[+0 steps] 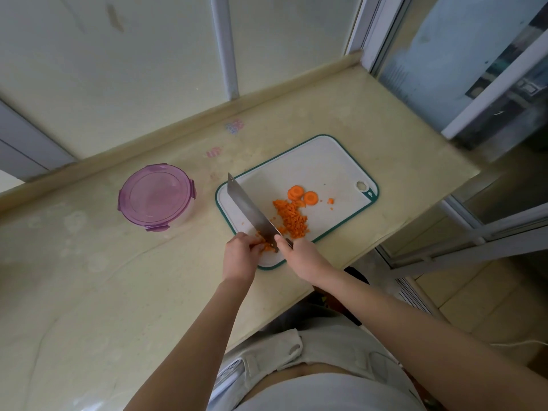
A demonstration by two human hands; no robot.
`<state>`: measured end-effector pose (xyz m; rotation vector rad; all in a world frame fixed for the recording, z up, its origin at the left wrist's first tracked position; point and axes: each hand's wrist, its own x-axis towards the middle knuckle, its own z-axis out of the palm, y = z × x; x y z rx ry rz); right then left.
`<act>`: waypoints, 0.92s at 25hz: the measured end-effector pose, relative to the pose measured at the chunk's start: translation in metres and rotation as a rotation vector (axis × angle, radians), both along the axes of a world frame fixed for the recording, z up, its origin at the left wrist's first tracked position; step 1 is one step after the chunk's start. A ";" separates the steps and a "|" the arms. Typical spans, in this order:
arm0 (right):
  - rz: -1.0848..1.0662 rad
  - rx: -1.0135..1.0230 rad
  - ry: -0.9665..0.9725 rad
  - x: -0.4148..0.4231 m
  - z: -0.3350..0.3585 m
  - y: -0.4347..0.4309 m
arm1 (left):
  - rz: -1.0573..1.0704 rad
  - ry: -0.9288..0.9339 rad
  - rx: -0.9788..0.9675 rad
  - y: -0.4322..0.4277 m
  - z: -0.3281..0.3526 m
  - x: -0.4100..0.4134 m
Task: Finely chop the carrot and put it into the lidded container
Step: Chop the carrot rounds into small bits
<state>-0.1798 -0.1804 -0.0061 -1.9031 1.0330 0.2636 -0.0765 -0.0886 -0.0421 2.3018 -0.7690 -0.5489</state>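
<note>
Well left of the left hand (240,256), the container (156,197) is sitting with its purple lid clipped on. That hand is curling its fingers over a carrot piece (267,247), mostly hidden, against the knife (253,213) blade. The right hand (299,256) is gripping the handle, covering it. Just beyond it, chopped bits (292,219) and two slices (302,194) are lying on the cutting board (326,161).

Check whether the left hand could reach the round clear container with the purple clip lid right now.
Probably yes. The left hand holds orange carrot pieces beside the steel cleaver, and only bare beige counter lies between it and the round purple-lidded container. It would have to release the carrot first.
</note>
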 end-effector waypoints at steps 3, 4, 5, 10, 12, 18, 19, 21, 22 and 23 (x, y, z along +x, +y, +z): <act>-0.017 -0.006 -0.010 0.000 0.000 0.000 | -0.023 0.006 0.019 -0.004 0.000 -0.001; -0.018 -0.011 -0.008 0.000 0.000 -0.001 | -0.022 0.009 0.015 -0.005 0.000 -0.001; -0.021 -0.016 -0.006 0.000 0.000 -0.002 | -0.019 0.017 0.009 -0.005 0.000 -0.001; -0.028 -0.017 -0.025 -0.003 0.005 -0.003 | -0.001 0.040 0.003 -0.004 0.001 0.001; -0.035 -0.021 -0.028 -0.005 0.010 -0.002 | 0.001 0.042 0.001 -0.004 0.003 0.000; -0.014 0.024 0.017 -0.013 0.009 0.005 | -0.025 0.009 0.027 -0.006 0.003 0.000; -0.020 0.025 0.017 -0.013 0.008 0.006 | -0.024 0.008 0.028 -0.007 0.003 0.000; -0.010 0.001 0.016 -0.013 0.007 0.008 | -0.022 0.003 0.036 -0.007 0.003 0.000; 0.006 -0.016 0.022 -0.013 0.006 0.009 | -0.022 0.000 0.040 -0.007 0.002 -0.001; 0.026 -0.030 0.034 -0.012 0.005 0.011 | -0.019 0.000 0.043 -0.007 0.002 -0.001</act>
